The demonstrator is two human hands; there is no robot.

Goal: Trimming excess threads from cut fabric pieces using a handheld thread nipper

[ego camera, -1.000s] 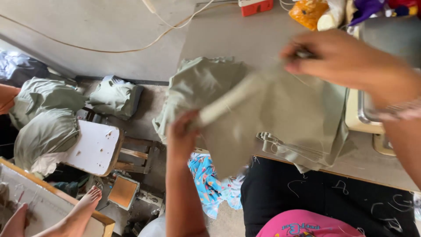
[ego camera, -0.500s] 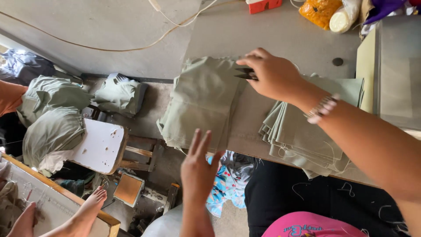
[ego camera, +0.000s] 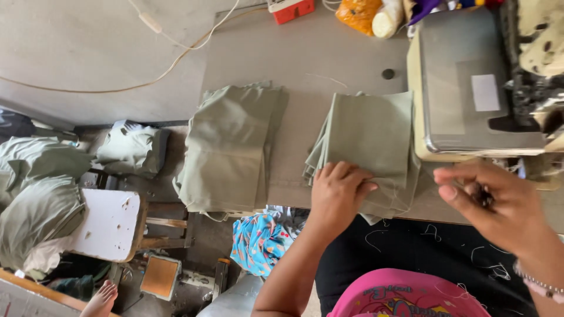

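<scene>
Head view: left hand (ego camera: pixel 339 191) on fabric stack (ego camera: pixel 370 138)

White rectangular label (ego camera: pixel 485 92) on grey machine bed (ego camera: pixel 458 53)

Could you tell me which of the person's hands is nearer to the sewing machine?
Right. The right hand is just below the sewing machine; the left hand rests farther left on a fabric stack.

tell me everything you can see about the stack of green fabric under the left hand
The stack of green fabric is a pile of olive, cotton-looking cut pieces, laid flat and slightly fanned at its near-left corner. It lies on the grey table, right beside the sewing machine, and its near edge overhangs the table front. The left hand presses on its near edge; loose threads hang below it.
</scene>
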